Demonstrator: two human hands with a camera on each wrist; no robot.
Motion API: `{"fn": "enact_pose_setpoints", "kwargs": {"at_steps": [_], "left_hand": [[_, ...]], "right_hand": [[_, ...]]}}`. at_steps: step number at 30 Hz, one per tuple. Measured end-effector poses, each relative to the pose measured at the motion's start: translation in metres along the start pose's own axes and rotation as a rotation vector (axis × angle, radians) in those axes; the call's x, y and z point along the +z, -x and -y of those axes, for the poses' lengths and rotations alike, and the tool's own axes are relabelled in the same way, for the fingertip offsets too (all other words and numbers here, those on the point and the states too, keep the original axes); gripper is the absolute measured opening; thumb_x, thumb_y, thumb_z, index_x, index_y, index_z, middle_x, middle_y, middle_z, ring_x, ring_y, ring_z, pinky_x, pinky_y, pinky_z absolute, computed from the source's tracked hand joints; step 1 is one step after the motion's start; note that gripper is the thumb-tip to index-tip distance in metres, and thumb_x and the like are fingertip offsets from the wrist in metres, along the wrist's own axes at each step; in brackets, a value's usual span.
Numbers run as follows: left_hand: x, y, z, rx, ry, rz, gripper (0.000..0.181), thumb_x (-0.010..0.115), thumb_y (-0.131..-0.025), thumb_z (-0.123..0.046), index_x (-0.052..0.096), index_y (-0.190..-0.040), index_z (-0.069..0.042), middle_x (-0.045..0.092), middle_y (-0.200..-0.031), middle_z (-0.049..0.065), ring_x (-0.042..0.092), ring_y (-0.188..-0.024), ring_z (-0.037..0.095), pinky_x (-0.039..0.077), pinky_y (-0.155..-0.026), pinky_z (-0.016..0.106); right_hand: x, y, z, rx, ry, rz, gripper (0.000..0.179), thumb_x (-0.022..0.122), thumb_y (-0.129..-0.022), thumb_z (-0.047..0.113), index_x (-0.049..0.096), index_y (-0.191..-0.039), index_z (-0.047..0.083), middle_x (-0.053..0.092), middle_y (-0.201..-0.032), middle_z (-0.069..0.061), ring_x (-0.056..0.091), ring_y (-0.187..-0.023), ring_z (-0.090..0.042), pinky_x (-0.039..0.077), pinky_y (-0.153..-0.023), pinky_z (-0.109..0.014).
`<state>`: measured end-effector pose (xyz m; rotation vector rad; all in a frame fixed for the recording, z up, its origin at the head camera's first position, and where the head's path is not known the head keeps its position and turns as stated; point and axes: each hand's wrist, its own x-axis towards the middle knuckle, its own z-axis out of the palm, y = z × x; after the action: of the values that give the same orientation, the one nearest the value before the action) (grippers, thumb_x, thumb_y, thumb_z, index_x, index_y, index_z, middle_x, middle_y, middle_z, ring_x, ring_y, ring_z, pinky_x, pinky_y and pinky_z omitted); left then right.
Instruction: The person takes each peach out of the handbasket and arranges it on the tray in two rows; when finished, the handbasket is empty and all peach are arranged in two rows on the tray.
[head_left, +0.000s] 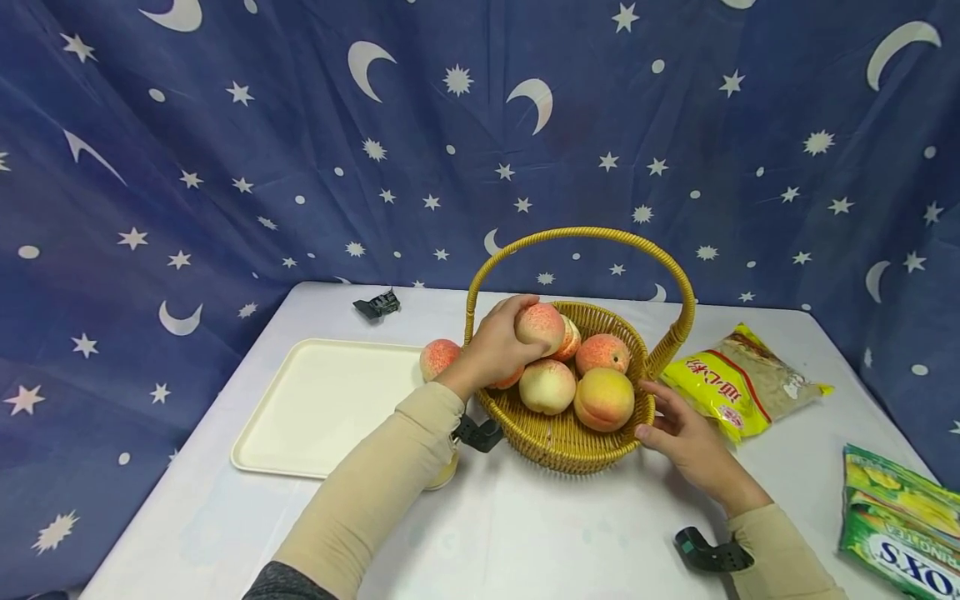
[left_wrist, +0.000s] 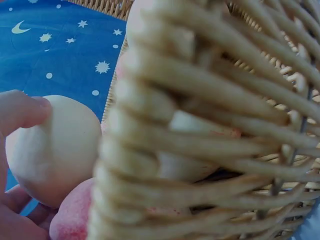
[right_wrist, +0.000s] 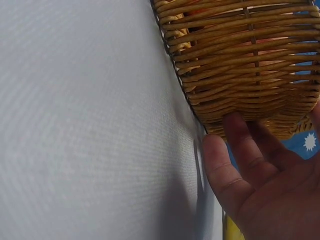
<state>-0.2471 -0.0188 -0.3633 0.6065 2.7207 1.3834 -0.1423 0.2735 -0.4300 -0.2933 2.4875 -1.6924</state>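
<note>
My left hand (head_left: 498,346) grips a pink-speckled peach (head_left: 542,327) above the left side of a wicker basket (head_left: 558,442). From the left wrist view, the thumb and fingers hold the peach (left_wrist: 60,150) by its pale side, beyond the blurred basket rim. Several other peaches lie in the basket, among them a yellow-orange one (head_left: 604,400) and a pale one (head_left: 547,387). At the basket's right side, my right hand (head_left: 693,446) rests its fingertips against the wickerwork. Its extended fingers (right_wrist: 250,155) touch the outer wall in the right wrist view.
A cream tray (head_left: 330,400) lies left of the basket, with a peach (head_left: 440,359) by its right edge. A round yellowish thing (head_left: 444,475) is partly hidden by the left forearm. Right are a yellow bag (head_left: 738,383) and a green packet (head_left: 903,525); a black object (head_left: 377,305) lies behind.
</note>
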Motion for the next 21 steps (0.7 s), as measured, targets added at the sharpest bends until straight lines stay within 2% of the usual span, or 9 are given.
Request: {"fn": "enact_pose_setpoints", "kwargs": {"at_steps": [4,11,21], "left_hand": [[-0.001,0.002,-0.002,0.039,0.017,-0.003,0.069,0.076,-0.088,-0.023,0.044,-0.148,-0.010,0.046,-0.145,0.010,0.050,-0.125,0.025,0.047,-0.099,0.038],[-0.003,0.010,-0.010,0.143,0.014,0.039,0.066,0.075,-0.085,-0.019,0.047,-0.143,-0.004,0.049,-0.142,0.013,0.051,-0.124,0.026,0.047,-0.099,0.036],[-0.012,0.032,-0.017,0.259,-0.049,0.101,0.064,0.077,-0.083,-0.021,0.051,-0.141,-0.007,0.053,-0.141,0.007,0.051,-0.125,0.022,0.046,-0.100,0.035]], "right_hand": [[-0.001,0.000,0.001,-0.003,-0.013,0.002,0.067,0.062,-0.099,0.008,0.026,-0.155,0.001,0.029,-0.149,-0.039,0.046,-0.124,-0.053,0.050,-0.085,-0.020],[-0.001,0.000,0.002,0.000,-0.003,-0.003,0.067,0.062,-0.100,0.009,0.026,-0.155,0.001,0.029,-0.149,-0.039,0.047,-0.124,-0.053,0.050,-0.084,-0.019],[0.000,0.000,0.001,-0.001,-0.009,0.005,0.067,0.062,-0.100,0.009,0.026,-0.155,0.001,0.030,-0.149,-0.038,0.048,-0.123,-0.052,0.051,-0.084,-0.020]]}}
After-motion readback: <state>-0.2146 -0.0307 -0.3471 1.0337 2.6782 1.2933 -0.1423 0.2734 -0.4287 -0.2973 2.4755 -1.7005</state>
